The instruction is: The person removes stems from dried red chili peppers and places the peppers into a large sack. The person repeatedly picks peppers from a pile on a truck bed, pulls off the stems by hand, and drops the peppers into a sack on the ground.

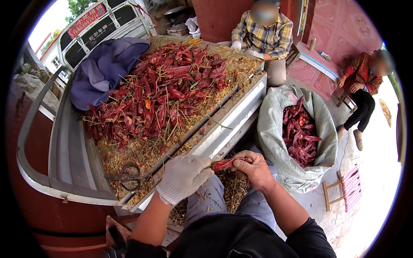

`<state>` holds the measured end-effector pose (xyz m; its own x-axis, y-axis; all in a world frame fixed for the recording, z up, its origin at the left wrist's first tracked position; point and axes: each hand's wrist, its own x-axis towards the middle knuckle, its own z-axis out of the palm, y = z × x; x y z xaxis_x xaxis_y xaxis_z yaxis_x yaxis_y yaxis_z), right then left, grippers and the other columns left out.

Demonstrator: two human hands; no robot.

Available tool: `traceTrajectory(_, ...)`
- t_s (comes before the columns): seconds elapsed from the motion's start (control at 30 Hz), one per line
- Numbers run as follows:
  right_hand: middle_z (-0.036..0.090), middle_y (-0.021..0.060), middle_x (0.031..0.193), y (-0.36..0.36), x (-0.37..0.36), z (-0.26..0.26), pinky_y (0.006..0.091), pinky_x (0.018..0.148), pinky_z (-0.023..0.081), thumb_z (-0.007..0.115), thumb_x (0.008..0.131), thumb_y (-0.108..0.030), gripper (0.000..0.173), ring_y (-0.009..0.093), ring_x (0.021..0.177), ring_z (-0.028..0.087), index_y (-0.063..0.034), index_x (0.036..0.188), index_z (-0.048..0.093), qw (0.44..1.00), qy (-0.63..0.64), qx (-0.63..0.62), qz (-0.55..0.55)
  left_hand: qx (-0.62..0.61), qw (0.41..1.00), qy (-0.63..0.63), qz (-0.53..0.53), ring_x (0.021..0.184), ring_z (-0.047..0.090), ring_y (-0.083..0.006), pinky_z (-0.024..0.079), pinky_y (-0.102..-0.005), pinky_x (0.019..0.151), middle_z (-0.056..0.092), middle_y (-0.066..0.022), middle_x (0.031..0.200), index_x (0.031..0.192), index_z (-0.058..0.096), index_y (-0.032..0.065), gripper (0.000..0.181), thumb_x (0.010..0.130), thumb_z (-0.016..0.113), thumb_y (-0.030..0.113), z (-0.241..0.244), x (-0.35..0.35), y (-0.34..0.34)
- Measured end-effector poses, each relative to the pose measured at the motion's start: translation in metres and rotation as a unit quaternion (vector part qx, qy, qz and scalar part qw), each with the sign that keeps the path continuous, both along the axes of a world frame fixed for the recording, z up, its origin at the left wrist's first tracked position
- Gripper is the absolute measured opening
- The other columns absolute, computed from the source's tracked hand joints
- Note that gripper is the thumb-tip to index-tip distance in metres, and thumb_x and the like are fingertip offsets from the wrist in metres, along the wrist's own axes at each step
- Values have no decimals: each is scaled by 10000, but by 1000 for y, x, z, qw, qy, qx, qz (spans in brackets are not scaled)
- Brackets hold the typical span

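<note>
Above my lap, a dried red chili pepper (224,164) is stretched between my two hands. My left hand (185,177), in a whitish knit glove, pinches its left end, where the fingers partly hide it. Bare fingers of my right hand (255,169) grip the other end. Beyond them, a large heap of dried red chilies (158,93) with stems covers the bed of a small truck. To the right stands a pale woven sack (274,135), its rim rolled down, holding more chilies (300,138).
Black-handled scissors (130,177) lie near the bed's corner, left of my gloved hand. Purple-blue cloth (103,67) lies beside the heap. One gloved person (264,35) sits behind the sack, another person (361,80) farther right. A small folding stool (343,188) is on the floor.
</note>
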<state>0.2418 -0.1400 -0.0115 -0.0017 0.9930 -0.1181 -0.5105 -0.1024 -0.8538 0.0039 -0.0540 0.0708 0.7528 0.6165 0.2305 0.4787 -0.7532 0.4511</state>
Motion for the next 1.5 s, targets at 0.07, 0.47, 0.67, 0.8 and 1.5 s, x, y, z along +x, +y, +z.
traceTrajectory(0.07,726,49,855,-4,0,-1,226,505,415,738,1023,-160,141,61,592,545,-35,1081,710,1000,-14,-10,14,5,999,45,-21,921,717,-387,556,-488,816,748,-167,964,1030,766,73,247,897,764,281,1,-1,-1)
traceTrajectory(0.47,680,133,1042,8,7,49,435,814,580,865,781,-395,519,343,941,682,-37,1102,670,650,-667,349,104,11,993,63,-96,805,696,-402,539,-520,697,709,-163,809,807,716,77,259,919,727,309,-16,2,-9)
traceTrajectory(0.67,646,138,877,11,-5,36,464,781,557,766,929,-256,273,368,883,687,-27,931,616,723,-554,372,181,-306,948,-76,-43,668,678,-248,516,-376,624,679,-101,731,778,674,39,217,945,712,171,-24,-6,-20)
traceTrajectory(0.8,653,144,876,-1,-19,11,466,753,546,742,973,-224,226,371,844,675,-20,957,646,826,-420,355,124,-445,866,-227,-12,641,592,-134,483,-298,616,622,-41,717,815,638,34,219,1012,650,129,-47,-7,-38)
traceTrajectory(1.5,656,21,755,-57,27,-27,253,494,488,680,1059,-323,287,102,567,616,-48,977,662,974,-170,-100,110,-51,991,9,121,695,692,-242,545,-335,694,769,-112,859,1057,728,20,242,950,731,236,-86,-12,-28)
